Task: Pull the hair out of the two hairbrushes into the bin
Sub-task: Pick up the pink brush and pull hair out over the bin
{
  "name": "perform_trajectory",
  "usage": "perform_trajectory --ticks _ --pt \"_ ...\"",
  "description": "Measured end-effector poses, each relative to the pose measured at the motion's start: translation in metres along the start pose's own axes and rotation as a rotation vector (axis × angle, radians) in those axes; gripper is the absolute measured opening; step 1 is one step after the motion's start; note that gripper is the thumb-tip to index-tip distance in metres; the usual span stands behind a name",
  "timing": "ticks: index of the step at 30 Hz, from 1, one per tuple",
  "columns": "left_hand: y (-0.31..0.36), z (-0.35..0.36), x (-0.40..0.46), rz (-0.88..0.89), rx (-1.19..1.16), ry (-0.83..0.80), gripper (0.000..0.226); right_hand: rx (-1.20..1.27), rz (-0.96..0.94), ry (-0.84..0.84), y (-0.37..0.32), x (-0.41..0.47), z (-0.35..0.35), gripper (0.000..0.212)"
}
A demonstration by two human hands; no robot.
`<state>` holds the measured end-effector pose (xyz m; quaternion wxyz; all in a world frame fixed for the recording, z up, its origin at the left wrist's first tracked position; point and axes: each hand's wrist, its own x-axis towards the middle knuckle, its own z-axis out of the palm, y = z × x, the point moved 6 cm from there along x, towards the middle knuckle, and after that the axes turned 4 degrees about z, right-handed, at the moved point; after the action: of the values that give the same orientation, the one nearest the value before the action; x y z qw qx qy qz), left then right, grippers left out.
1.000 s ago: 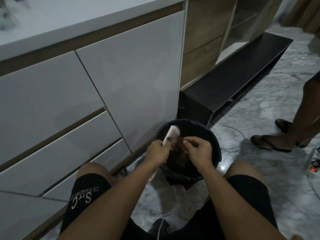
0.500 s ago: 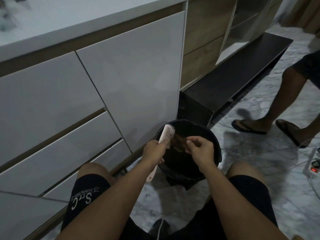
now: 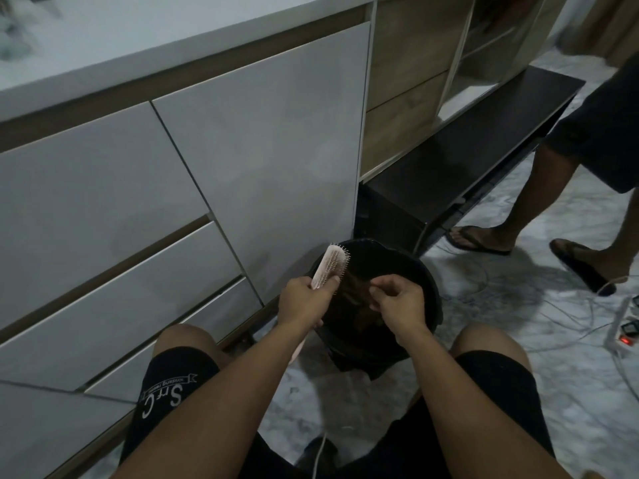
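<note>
My left hand (image 3: 306, 300) grips a pale pink hairbrush (image 3: 330, 265) by the neck, its bristled head tilted up over the left rim of the black bin (image 3: 430, 288). A clump of brown hair (image 3: 354, 288) hangs between the brush and my right hand (image 3: 397, 300), whose fingertips are pinched on it over the bin's opening. The bin stands on the floor between my knees. Only one brush is in view.
White cabinet drawers (image 3: 138, 202) rise close on the left. A dark low bench (image 3: 466, 160) stands behind the bin. Another person's legs (image 3: 539, 202) in sandals stand at the right. Cables and a power strip (image 3: 622, 337) lie on the marble floor at the right.
The brush head has tilted up and left, away from my right hand, drawing the hair out. The other person has stepped to the right.
</note>
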<state>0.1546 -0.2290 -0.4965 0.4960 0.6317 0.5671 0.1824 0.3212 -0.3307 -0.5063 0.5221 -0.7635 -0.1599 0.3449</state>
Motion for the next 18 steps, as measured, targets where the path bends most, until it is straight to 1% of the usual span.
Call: perform_trajectory --ticks 4,6,8,11,12,15,18 --pt "0.003 -0.006 -0.003 0.013 0.022 0.049 0.038 -0.059 0.045 0.14 0.007 0.01 -0.01 0.025" --pt "0.004 -0.005 -0.006 0.019 0.02 0.063 0.038 -0.086 0.039 0.165 0.007 0.008 -0.012 0.029" --pt "0.004 -0.002 -0.009 0.012 0.022 0.064 0.039 -0.119 0.04 0.177 0.006 0.005 -0.013 0.027" --pt "0.007 0.004 -0.011 0.008 0.043 0.042 0.044 -0.196 0.027 0.141 0.002 0.002 -0.013 0.017" --pt "0.009 0.006 -0.011 0.015 0.071 0.029 0.045 -0.231 0.017 0.11 0.0 0.002 -0.012 0.017" --pt "0.015 0.013 -0.01 0.05 0.132 -0.009 0.04 -0.333 -0.024 0.044 -0.005 -0.002 -0.009 0.023" --pt "0.02 0.018 -0.01 0.077 0.162 -0.038 0.035 -0.332 -0.057 -0.007 -0.009 -0.005 -0.006 0.03"
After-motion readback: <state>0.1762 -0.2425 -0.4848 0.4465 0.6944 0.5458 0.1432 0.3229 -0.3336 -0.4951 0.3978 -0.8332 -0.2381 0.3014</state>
